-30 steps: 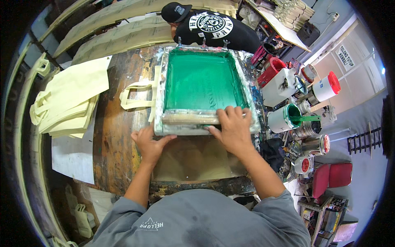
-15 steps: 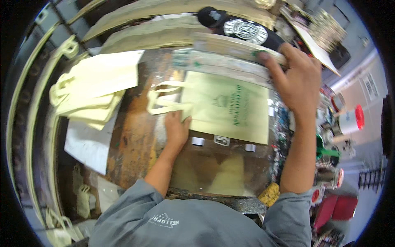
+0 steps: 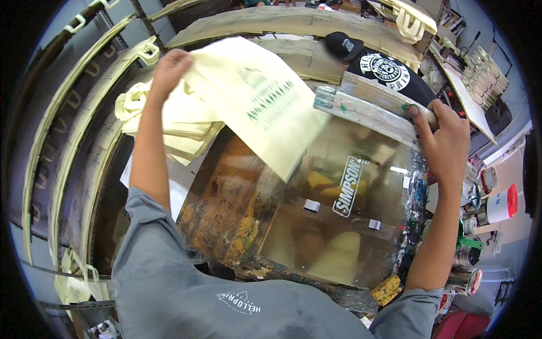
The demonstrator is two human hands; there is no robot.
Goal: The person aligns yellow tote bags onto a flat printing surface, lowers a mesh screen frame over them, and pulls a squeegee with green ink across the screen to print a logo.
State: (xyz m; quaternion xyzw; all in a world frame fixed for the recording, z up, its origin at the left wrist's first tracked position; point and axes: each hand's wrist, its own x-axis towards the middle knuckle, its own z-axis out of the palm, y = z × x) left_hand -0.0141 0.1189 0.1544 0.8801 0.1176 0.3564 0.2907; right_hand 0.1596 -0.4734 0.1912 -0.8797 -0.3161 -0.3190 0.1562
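Holding up a cream bag [image 3: 268, 104] with green print at twelve o'clock, we have our left hand [image 3: 171, 69] closed on its far left edge, between ten and eleven. Our right hand [image 3: 447, 135], well apart from the left, is clamped on a wooden bar [image 3: 384, 97] along the frame [image 3: 370, 117], between two and three; its thumb shows, and we cannot see all its fingertips. The bag hangs tilted, partly in front of a stack of cream bags [image 3: 189, 138] at ten o'clock. Nearer us, a glossy sheet [image 3: 296, 237] covers part of the stained table [image 3: 209, 203]. We see a yellow sponge [image 3: 387, 289] between four and five, and a co-worker [image 3: 415, 79] in black between one and two.
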